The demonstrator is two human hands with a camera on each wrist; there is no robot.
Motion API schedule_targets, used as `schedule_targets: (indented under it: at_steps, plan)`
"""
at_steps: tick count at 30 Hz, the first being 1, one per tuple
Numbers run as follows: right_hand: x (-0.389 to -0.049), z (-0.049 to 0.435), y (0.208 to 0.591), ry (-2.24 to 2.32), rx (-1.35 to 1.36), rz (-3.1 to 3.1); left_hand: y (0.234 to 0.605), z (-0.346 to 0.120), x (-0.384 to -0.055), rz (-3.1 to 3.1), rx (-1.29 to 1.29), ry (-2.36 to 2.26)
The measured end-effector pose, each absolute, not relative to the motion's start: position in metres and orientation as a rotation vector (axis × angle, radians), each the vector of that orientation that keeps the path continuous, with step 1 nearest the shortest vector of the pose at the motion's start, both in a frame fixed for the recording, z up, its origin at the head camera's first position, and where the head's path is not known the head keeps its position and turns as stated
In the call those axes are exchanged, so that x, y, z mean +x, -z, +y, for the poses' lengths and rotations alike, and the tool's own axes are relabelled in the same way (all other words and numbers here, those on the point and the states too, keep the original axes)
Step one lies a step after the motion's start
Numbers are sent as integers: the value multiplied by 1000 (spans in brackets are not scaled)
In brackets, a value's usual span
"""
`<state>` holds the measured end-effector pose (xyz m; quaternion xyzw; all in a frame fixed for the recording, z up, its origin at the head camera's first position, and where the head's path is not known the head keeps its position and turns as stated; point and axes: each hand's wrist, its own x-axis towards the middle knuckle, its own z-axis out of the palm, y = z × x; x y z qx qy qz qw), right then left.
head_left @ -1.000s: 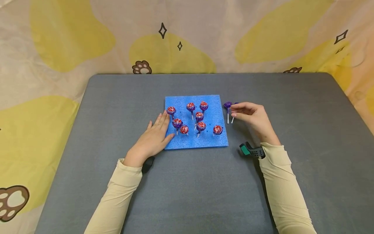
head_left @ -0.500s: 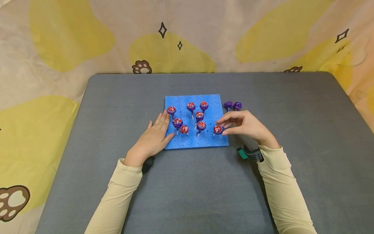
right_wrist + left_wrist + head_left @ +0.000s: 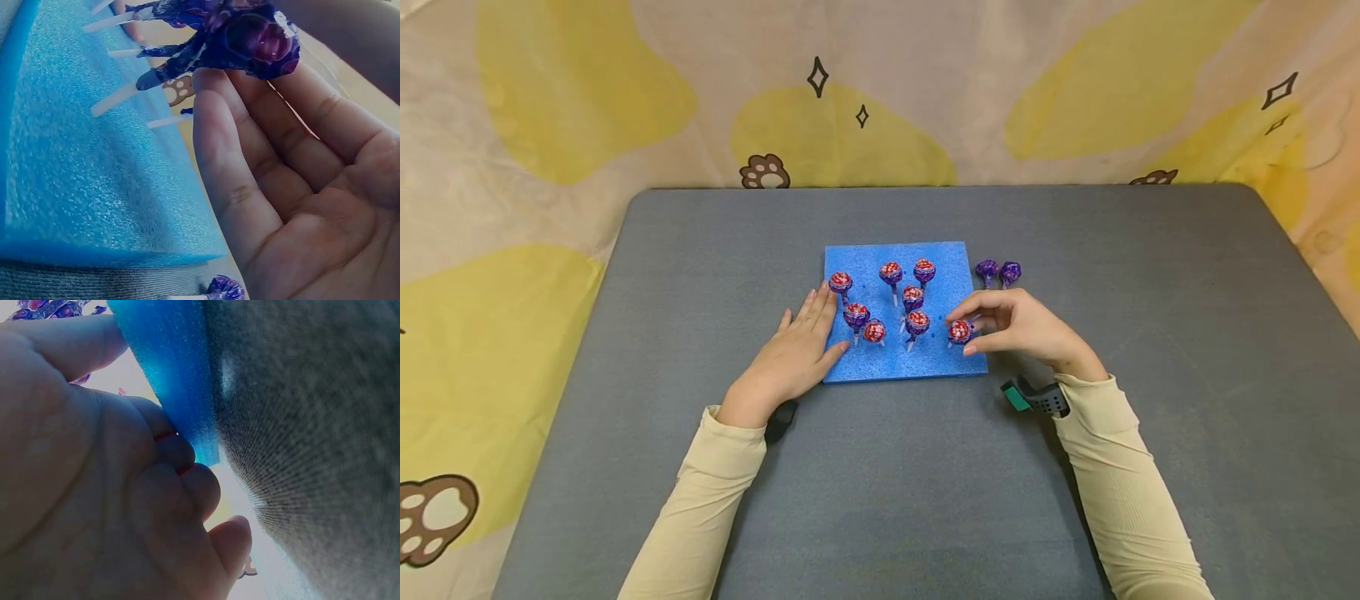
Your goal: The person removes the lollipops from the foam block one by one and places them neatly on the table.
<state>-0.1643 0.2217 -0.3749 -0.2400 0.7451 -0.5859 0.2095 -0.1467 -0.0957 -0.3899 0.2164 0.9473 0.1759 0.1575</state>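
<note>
A blue foam board [image 3: 880, 367] holds several lollipops stuck in by their sticks, with red-and-purple wrapped heads. My left hand [image 3: 793, 350] lies flat with fingers spread along the board's left edge, fingertips right beside a lollipop [image 3: 840, 283]. In the left wrist view its thumb overlaps the blue board [image 3: 169, 369]. My right hand [image 3: 1018, 329] curls thumb and fingers round the head of the lollipop [image 3: 959, 332] at the board's front right. The right wrist view shows that lollipop [image 3: 262, 47] between thumb and fingers, its white stick [image 3: 115, 100] reaching to the foam.
Two purple lollipops [image 3: 987, 271] lie side by side on the grey table [image 3: 887, 500], just right of the board and behind my right hand. Upright lollipops [image 3: 917, 323] stand left of that hand. A patterned cloth [image 3: 985, 92] hangs beyond the table's far edge.
My right hand has moved from the loose lollipops beside the board, left and toward the front, to the board's front-right lollipop. My left hand has stayed in place.
</note>
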Motion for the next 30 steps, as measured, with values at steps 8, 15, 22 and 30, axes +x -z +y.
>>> schedule_targets:
  at_steps: [8, 15, 22, 30]
  plan:
    - [-164, 222, 376, 1642, -657, 2076, 389, -96, -146, 2708, 616, -513]
    - [-164, 221, 376, 1677, -667, 2103, 390, -96, -146, 2710, 618, -518]
    - [-162, 220, 375, 1711, -661, 2117, 392, -96, -147, 2720, 628, -504]
    - [-161, 219, 373, 1741, -619, 2122, 391, -96, -147, 2718, 629, -507]
